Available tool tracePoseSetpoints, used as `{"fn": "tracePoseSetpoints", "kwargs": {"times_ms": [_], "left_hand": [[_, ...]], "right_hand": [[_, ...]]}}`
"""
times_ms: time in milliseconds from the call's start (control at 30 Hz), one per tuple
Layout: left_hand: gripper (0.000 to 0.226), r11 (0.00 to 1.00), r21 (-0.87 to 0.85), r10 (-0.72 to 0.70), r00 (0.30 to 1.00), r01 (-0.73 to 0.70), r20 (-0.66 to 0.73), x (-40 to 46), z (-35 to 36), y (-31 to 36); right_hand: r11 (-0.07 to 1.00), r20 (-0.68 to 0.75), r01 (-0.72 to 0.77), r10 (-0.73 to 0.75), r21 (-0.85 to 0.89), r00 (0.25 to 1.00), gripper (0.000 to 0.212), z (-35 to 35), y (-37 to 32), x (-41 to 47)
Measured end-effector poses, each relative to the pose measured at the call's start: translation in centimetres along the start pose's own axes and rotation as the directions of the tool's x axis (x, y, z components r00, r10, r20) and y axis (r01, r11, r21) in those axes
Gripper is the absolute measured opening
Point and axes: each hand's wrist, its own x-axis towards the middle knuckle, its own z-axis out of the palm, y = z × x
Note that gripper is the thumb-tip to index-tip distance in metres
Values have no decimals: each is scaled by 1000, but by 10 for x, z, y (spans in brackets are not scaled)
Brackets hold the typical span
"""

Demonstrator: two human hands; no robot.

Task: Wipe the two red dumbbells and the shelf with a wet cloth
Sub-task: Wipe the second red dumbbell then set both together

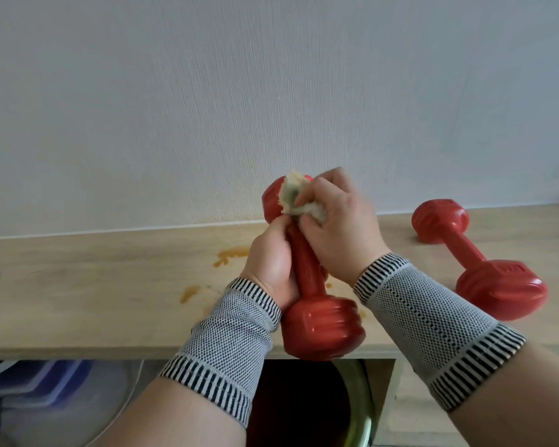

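Left hand [273, 259] grips the glossy red dumbbell [307, 285] by its handle at frame centre while right hand [339, 227] fingers pinch a crumpled pale cloth [292, 196] against its ribbed upper head.

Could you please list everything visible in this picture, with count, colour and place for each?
dumbbells: 2, red; held dumbbell above the shelf's front edge, other dumbbell lying on the shelf at right
cloth: 1, pale, pressed on the held dumbbell's far end
shelf: 1, light wood, against the wall
stains: several, orange-brown, on the shelf at centre
wall: 1, white, behind
wristbands: 2, grey with black stripes, one per wrist
left hand: grips the held dumbbell's handle
right hand: grips the cloth
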Motion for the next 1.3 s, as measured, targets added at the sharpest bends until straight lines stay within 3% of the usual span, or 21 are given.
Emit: {"fn": "tracePoseSetpoints", "kwargs": {"times_ms": [267, 400, 467, 633, 700, 900, 967, 1033, 1167, 1233, 1300], "left_hand": [[33, 1000, -15, -2, 1000, 3, 19, -2, -3, 6], [35, 1000, 12, 24, 999, -24, 36, -2, 0, 5], [33, 999, 29, 14, 999, -16, 46, -1, 0, 1], [24, 1000, 5, -8, 999, 8, 47, 1, -5, 0], [25, 1000, 17, 14, 999, -14, 30, 2, -6, -1], [19, 986, 144, 80, 995, -87, 52, 3, -9, -2], [17, 986, 139, 84, 995, -90, 53, 2, -8, -2], [17, 993, 95, 66, 996, -71, 60, 2, -7, -1], [30, 999, 42, 29, 996, -33, 90, -1, -7, 2], [31, 995, 81, 44, 996, -50, 73, -1, -9, 1], [29, 992, 107, 61, 998, -64, 32, -1, -7, -1]], "right_hand": [[976, -4, -217, 217, -3, 976, 13, -6, 31, 1], [1000, -8, 6, -6, 14, 1000, 15, -4, 3, 7], [998, -30, 47, -46, 31, 998, 17, -3, 0, 7], [958, 18, -245, 245, 146, 969, 23, -3, 24, 7], [951, 28, -285, 284, 122, 958, 24, -4, 26, 6], [994, 11, 29, -28, -101, 1000, 26, -6, 7, 5], [998, -12, -36, 35, -58, 999, 26, -7, 11, 5], [979, -19, -201, 202, 32, 979, 28, -6, 19, 5], [795, 125, -499, 488, 346, 864, 30, -5, 30, 2], [813, 120, -488, 476, 317, 871, 30, -3, 28, 4], [937, 53, -324, 319, 128, 946, 30, -1, 20, 5]]}}
